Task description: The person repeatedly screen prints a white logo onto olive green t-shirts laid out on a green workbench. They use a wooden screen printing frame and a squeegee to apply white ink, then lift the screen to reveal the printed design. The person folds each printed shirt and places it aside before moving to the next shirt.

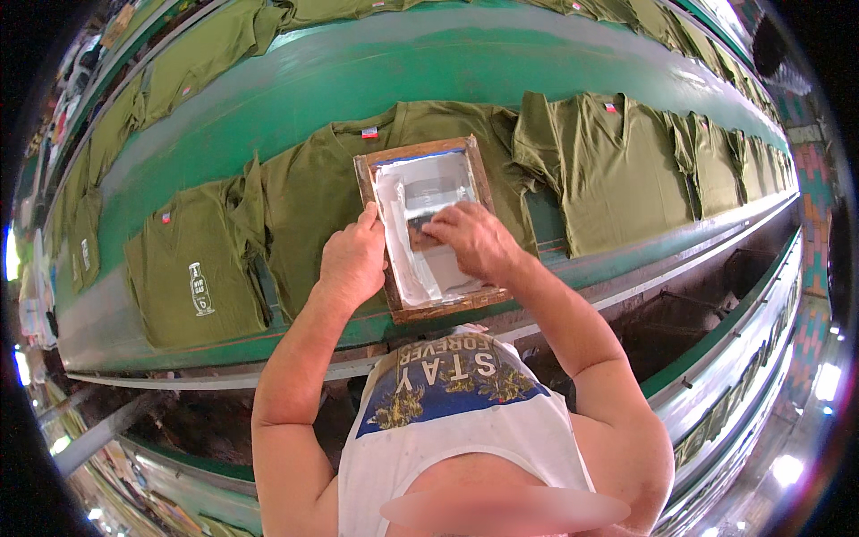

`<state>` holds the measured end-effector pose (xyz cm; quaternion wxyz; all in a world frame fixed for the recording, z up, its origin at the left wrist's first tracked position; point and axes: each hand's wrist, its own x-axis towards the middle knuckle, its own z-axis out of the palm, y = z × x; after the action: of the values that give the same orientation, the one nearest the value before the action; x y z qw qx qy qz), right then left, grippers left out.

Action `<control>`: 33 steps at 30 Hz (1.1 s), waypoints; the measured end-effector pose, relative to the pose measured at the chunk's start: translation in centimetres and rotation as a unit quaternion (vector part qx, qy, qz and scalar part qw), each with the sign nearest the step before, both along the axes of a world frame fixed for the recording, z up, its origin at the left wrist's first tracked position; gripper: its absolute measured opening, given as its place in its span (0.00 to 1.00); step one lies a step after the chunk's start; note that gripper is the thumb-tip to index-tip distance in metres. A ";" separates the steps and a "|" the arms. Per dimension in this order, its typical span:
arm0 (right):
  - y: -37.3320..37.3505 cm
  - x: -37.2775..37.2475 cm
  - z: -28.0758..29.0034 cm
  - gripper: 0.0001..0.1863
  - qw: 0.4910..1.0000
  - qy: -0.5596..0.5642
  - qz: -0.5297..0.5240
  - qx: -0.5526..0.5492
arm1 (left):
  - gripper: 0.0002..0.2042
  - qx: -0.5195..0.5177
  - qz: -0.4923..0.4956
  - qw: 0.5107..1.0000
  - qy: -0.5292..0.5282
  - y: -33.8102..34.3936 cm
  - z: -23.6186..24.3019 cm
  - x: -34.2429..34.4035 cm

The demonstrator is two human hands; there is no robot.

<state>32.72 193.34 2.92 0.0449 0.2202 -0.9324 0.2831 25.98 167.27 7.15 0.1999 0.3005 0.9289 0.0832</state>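
A wooden-framed printing screen [483,179] lies tilted on an olive T-shirt [300,201], over its right half. White ink is smeared across the mesh inside the frame. My left hand [352,257] grips the frame's left side, fingers closed on the wood. Inside the frame, my right hand [476,242] is closed around a squeegee [419,235], mostly hidden by the fingers and resting on the inky mesh. To the left, another olive T-shirt [161,259] bears a white bottle-shaped print [200,291].
More olive T-shirts [595,174] lie in a row to the right along the long green table [358,67]. A further row of shirts [210,58] runs along its far side. The table's near edge [215,379] is a pale rail. Other long racks stand at lower right.
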 end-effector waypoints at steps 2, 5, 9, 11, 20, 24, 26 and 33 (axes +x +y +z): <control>-0.5 2.5 0.1 0.25 1.000 -0.005 0.004 -0.008 | 0.31 0.000 0.003 1.000 0.008 0.0 0.0 0.0; -1.1 6.1 0.1 0.24 1.000 -0.011 0.005 0.003 | 0.31 -0.004 0.008 1.000 -0.002 0.0 -0.1 0.1; -1.7 9.7 0.2 0.29 0.999 -0.029 0.005 0.021 | 0.31 -0.006 0.004 1.000 -0.001 -0.1 -0.1 0.1; -1.8 10.6 0.1 0.36 0.998 -0.051 0.011 0.042 | 0.30 -0.015 -0.003 1.000 0.007 -0.1 -0.4 0.1; -5.0 12.3 3.0 0.22 0.996 0.069 -0.030 -0.052 | 0.27 0.090 0.020 0.995 0.047 -1.4 -2.9 0.3; -8.6 12.1 5.3 0.20 0.985 0.141 -0.031 -0.100 | 0.33 0.174 -0.039 0.980 0.083 -4.8 -2.3 1.5; -10.3 12.1 6.4 0.20 0.983 0.136 -0.027 -0.118 | 0.33 0.224 -0.029 0.972 0.055 -7.7 -1.7 2.6; -23.4 10.3 6.3 0.10 0.977 0.142 0.018 -0.159 | 0.23 0.300 -0.001 0.946 0.120 -24.7 -0.5 5.8</control>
<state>42.98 169.98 9.19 0.2059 0.2652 -0.8554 0.3944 31.74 142.61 6.69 -0.0124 0.3552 0.8778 0.3212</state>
